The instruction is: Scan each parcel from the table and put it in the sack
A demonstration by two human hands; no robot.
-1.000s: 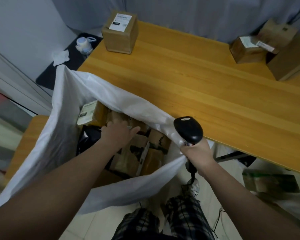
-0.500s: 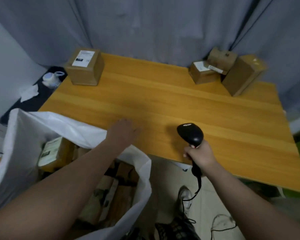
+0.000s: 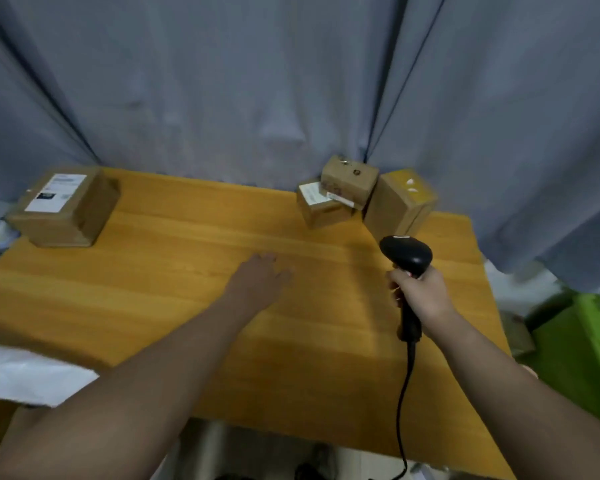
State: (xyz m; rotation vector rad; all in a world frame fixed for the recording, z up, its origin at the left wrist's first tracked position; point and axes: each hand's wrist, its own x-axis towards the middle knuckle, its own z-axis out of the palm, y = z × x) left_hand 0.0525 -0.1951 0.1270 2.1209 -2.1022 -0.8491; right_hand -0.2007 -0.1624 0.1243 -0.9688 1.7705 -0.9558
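Left hand (image 3: 257, 278) is hovering open and empty mid-frame; right hand (image 3: 421, 297) is gripping the scanner (image 3: 407, 254). Parcels (image 3: 347, 183) are sitting stacked right of centre; grabbing a lower one is risking toppling the top one.

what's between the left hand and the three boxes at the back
Only bare tabletop, seen in the head view, separates the left hand from the three boxes.

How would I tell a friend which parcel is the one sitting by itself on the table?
Start at the wooden table in front of the grey curtain and look to its far left corner. A brown cardboard box stands there alone, a large white label on its top; the other three boxes huddle together at the far right.
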